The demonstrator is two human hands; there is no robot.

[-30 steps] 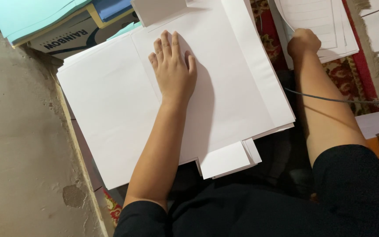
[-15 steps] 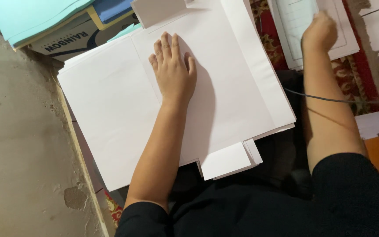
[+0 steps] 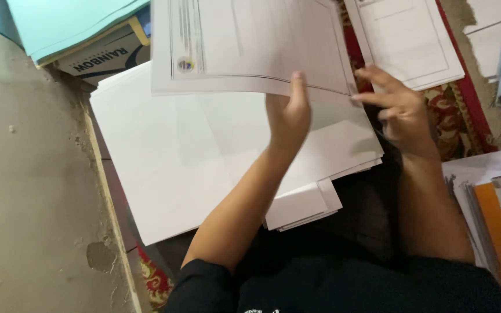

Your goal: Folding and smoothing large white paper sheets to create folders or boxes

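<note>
Step in hand, as I read it: sorting paper. A printed sheet [image 3: 250,46] is held up over the big white stack [image 3: 163,162] that lies on the floor between the concrete edge [image 3: 30,174] and the patterned rug [image 3: 453,116].

Left hand [image 3: 288,113]: under the sheet's near edge, thumb on top, fingers hidden beneath, so it pinches the sheet. Right hand [image 3: 398,107]: fingers loosely spread, tips at the sheet's right corner; it touches the corner, but I can't tell whether it actually grips.

Next move, my judgement: the sheet has to go flat on the stack, edges squared to it. It's bowed and limp, so it needs support at two points, and it could catch air and slide skew on the way down.

Count:
- 1 lifted printed sheet
- 1 large white stack, with 1 smaller bundle of white paper [image 3: 300,206] sticking out from under its near corner
- 1 more printed form pile [image 3: 407,40] on the rug, upper right
- 1 light blue folder [image 3: 71,23] on top of 1 box [image 3: 100,55], upper left
- more papers and an orange folder [image 3: 497,232] at the right edge, cut off, number unclear
</note>
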